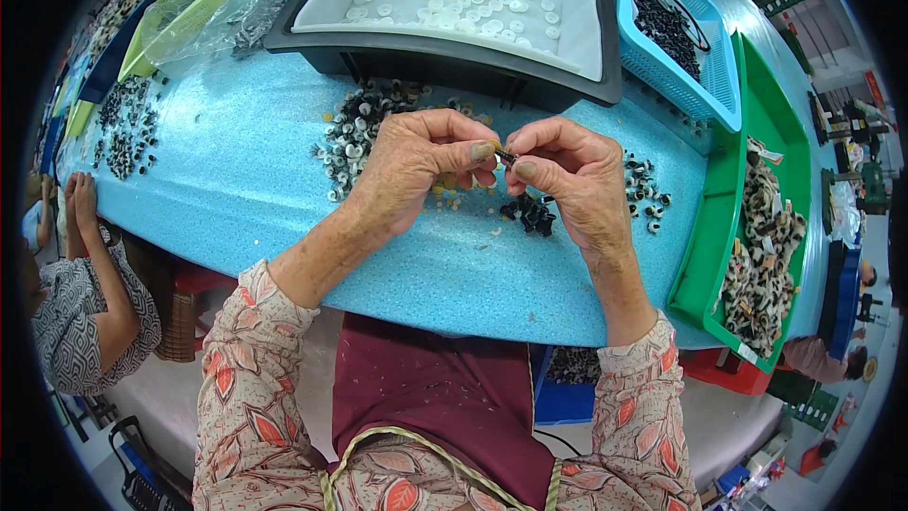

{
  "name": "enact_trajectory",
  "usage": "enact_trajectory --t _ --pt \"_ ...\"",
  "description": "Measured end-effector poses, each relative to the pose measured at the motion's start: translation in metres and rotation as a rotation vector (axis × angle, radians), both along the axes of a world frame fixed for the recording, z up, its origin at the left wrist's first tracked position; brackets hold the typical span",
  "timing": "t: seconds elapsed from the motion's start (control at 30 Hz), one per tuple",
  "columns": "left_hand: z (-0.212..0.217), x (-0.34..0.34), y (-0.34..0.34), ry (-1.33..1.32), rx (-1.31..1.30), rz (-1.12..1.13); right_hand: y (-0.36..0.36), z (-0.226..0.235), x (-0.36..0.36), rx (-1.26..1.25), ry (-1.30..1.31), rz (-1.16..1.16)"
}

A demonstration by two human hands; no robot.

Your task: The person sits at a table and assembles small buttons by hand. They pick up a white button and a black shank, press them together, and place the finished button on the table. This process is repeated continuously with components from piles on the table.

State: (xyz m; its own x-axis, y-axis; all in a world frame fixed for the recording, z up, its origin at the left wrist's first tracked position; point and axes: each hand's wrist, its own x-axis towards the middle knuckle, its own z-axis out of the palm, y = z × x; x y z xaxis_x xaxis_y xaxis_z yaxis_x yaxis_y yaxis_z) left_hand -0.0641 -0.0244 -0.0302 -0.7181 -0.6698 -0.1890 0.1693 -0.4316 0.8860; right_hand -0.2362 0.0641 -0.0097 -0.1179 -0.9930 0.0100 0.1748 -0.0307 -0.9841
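Observation:
My left hand (416, 166) and my right hand (567, 175) meet above the blue speckled table (236, 180), fingertips pinched together on a tiny dark piece (506, 157). Just below the hands lies a small heap of black parts (532, 214). A pile of small black-and-white parts (355, 132) is spread behind my left hand, and a few more such parts (643, 191) lie to the right of my right hand. Small yellowish bits (452, 191) sit under my left fingers.
A black tray (445, 52) with white round pieces stands at the back. A blue basket (681, 38) of black parts and a green tray (719, 218) of leopard-print items sit right. A clear plastic bag (222, 9) lies back left. Another person (80, 274) sits at left.

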Motion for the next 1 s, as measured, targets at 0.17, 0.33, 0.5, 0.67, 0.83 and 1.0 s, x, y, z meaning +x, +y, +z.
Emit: enact_trajectory --t 0.17,0.33,0.5,0.67,0.83,1.0 --pt "0.004 0.001 0.001 0.045 0.006 -0.034 0.0 -0.002 0.0 0.005 0.046 -0.009" --pt "0.007 0.001 0.001 0.098 0.1 -0.062 -0.001 -0.003 -0.001 0.0 0.014 -0.004" --pt "0.002 0.004 -0.002 0.141 0.216 -0.105 -0.003 -0.006 -0.002 -0.008 -0.064 0.011" --pt "-0.002 0.003 -0.002 0.198 0.173 -0.119 -0.002 -0.005 0.001 -0.007 -0.081 0.031" --pt "0.002 0.003 -0.001 0.166 0.122 -0.103 -0.001 -0.005 0.001 -0.027 -0.097 0.058" --pt "0.011 0.004 0.004 0.107 -0.028 -0.056 0.002 0.0 0.004 -0.117 -0.028 0.051"
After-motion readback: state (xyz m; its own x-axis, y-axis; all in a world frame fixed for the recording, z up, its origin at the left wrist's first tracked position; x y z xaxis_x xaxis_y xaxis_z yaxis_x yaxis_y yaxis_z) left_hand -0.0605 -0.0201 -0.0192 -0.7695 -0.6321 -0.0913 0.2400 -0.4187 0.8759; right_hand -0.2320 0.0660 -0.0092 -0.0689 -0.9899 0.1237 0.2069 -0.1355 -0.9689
